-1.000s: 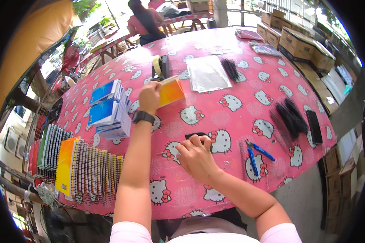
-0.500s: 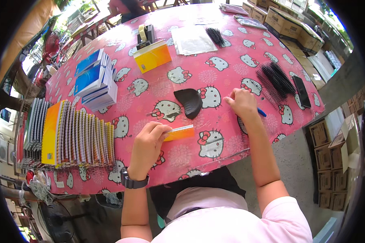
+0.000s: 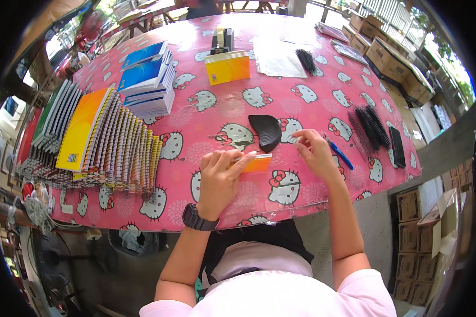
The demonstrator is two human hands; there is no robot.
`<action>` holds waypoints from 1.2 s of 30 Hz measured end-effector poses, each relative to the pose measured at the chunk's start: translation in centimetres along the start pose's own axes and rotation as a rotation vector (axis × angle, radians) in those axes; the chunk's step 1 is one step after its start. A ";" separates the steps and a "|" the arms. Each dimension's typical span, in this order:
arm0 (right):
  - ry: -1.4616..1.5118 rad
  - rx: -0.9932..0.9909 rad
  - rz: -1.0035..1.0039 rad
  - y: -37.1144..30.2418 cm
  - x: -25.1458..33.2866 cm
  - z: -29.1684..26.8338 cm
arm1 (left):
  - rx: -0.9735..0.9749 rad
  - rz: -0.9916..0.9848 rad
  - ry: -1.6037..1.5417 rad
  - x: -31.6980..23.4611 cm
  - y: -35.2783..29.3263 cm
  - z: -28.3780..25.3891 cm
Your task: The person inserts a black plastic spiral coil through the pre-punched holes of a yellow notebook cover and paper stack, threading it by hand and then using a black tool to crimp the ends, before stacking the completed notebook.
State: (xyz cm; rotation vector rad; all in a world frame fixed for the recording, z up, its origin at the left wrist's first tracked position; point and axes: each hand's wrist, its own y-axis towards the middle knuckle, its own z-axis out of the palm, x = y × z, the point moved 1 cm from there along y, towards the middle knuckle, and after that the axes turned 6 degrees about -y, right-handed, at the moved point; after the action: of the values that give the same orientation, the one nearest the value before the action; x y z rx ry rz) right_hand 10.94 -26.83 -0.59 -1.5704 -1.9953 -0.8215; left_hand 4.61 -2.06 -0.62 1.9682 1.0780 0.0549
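Note:
My left hand is closed on a small yellow-orange notebook low over the table; the fingers cover its left part, and a pale strip runs along its upper edge. My right hand is half curled with thumb and fingertips apart, and I see nothing held in it. Just right of that hand lie blue-handled pliers, their tip end close to the fingers. A black, half-moon-shaped pad rests on the table beyond and between my hands.
Spiral notebooks stand in a long row at left, with blue notebooks behind. Farther back are yellow notebooks, a tape dispenser and clear plastic sheets. Black spiral coils and a phone lie right.
My head view has shifted, so the table's things sit elsewhere in the picture. My left fingers now reach farther over the notebook. The right hand's fist has loosened, and more of the pliers shows.

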 end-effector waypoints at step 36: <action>0.289 0.301 -0.362 -1.2 3.9 0.9 | 0.054 -0.086 -0.109 -2.8 1.8 1.8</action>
State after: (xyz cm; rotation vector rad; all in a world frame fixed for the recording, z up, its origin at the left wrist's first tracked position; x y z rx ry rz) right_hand 8.83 -23.73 1.24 -0.8841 -2.0935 -0.7817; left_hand 4.79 -5.63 0.51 1.9469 1.1015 -0.1286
